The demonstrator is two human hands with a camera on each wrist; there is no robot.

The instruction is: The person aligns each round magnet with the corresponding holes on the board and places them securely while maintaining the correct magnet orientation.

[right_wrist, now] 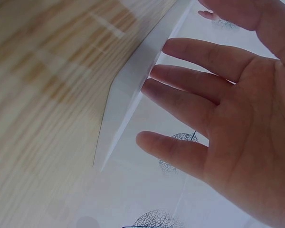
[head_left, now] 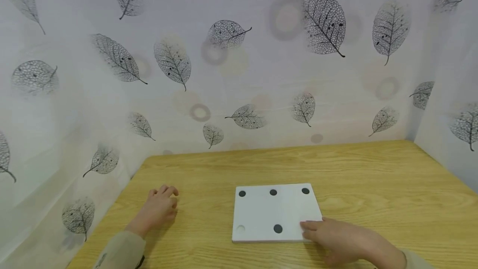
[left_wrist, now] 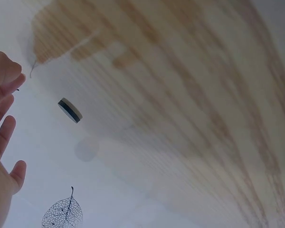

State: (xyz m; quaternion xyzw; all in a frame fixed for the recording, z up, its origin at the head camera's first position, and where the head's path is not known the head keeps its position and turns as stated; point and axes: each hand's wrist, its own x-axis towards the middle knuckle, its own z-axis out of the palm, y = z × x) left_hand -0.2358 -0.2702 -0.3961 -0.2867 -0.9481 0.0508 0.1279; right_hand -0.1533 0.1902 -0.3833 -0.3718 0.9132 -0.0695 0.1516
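A flat white board (head_left: 257, 211) lies on the wooden table. Three dark round discs (head_left: 273, 192) sit along its far edge, and another dark disc (head_left: 278, 228) is near the middle of its front edge. At the front left corner there is a shallow bare recess (head_left: 240, 228). My right hand (head_left: 341, 238) reaches over the front right corner with fingers extended, covering that corner; in the right wrist view its fingertips meet the board's edge (right_wrist: 128, 85). Well left of the board, my left hand (head_left: 161, 206) is held with loosely bent fingers and nothing in them.
The wood-grain table (head_left: 201, 173) ends at a pale curtain (head_left: 231, 78) with leaf prints behind and at both sides. A small dark-and-pale disc-like thing (left_wrist: 70, 110) shows edge-on near the left hand in the left wrist view; where it rests I cannot tell.
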